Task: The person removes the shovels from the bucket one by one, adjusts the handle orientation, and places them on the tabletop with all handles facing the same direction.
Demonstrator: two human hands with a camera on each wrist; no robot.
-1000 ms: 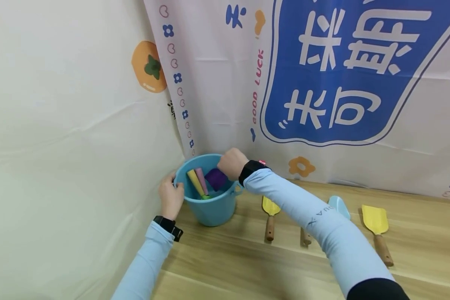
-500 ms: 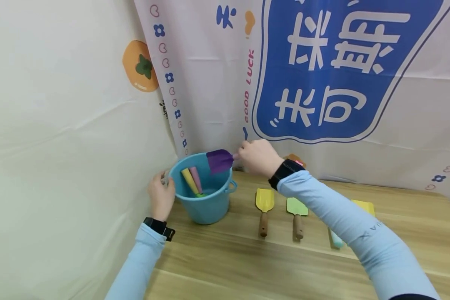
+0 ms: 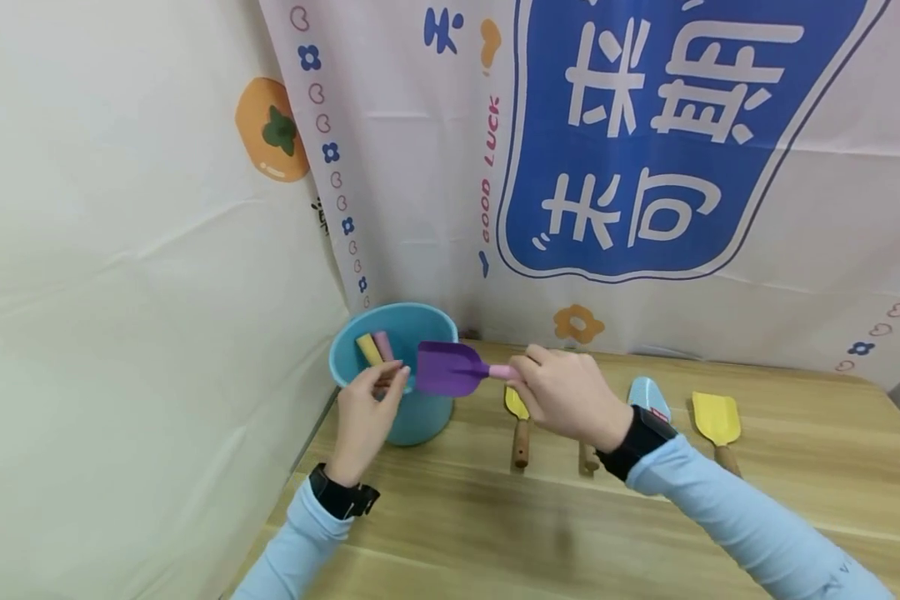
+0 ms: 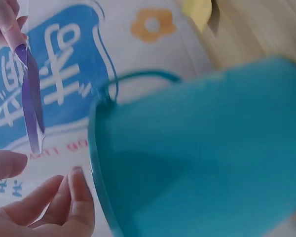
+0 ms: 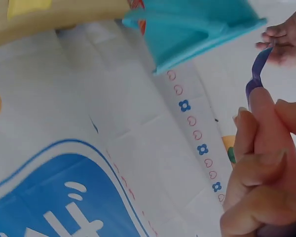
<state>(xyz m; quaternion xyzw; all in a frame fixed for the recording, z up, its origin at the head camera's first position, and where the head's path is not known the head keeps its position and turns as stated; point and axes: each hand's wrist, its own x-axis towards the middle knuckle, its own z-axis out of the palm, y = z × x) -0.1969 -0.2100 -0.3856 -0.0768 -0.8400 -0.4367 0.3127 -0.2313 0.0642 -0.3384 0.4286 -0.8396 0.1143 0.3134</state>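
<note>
On the counter [image 3: 450, 521] we see a blue bucket [image 3: 423, 417], with a purple shovel [image 3: 461, 369] held beside it; the right hand [image 3: 570, 393] clamps its fingers round the handle [image 3: 502, 372]; the left hand [image 3: 363, 421], fingers apart, seems clear of the blade [image 3: 442, 368].

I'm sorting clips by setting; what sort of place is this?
Probably an indoor tabletop corner dressed for recording or play: a wood-grain tabletop against a wall covering printed "GOOD LUCK", with a light-blue bucket and small purple shovel.

The right hand [image 3: 570, 396] is partly hiding a brown wooden handle [image 3: 589, 460]. The bottom edge is cropping both light-blue sleeves [image 3: 757, 517].
</note>
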